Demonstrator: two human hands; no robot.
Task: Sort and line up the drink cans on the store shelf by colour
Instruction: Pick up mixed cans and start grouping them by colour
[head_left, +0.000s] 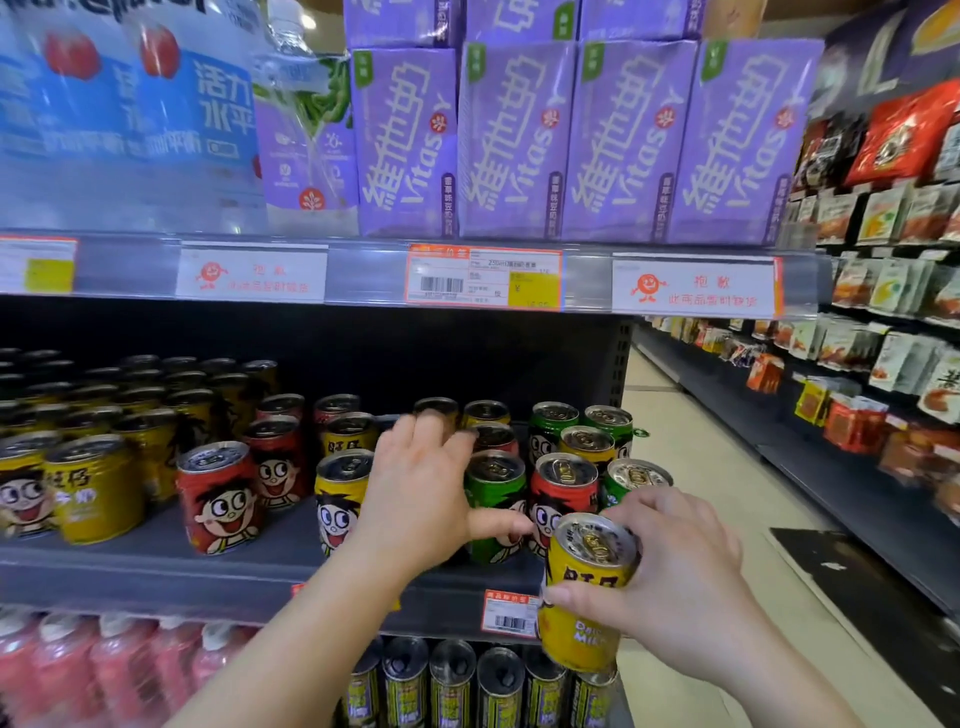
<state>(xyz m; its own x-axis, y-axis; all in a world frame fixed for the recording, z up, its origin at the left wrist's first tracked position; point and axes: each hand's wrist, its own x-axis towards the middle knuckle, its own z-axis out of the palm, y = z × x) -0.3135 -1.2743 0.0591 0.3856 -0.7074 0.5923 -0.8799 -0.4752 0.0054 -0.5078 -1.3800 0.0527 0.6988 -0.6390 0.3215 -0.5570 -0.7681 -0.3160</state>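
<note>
My right hand (670, 587) grips a yellow can (587, 597) in front of the shelf edge, off the shelf. My left hand (421, 493) reaches into the mixed cans on the middle shelf (156, 571), fingers spread over a can hidden behind it, thumb against a green can (493, 499). A yellow can (337, 499) stands left of that hand and a red can (561, 493) right of the green one. Further left stand two red cans (218, 499) and a block of yellow cans (93, 488). Green and yellow cans (587, 431) mix at the shelf's right end.
Purple drink cartons (519, 140) fill the shelf above, over price tags (483, 280). Below are dark cans (452, 686) and pink bottles (78, 670). A snack rack (893, 260) lines the aisle on the right, with floor between.
</note>
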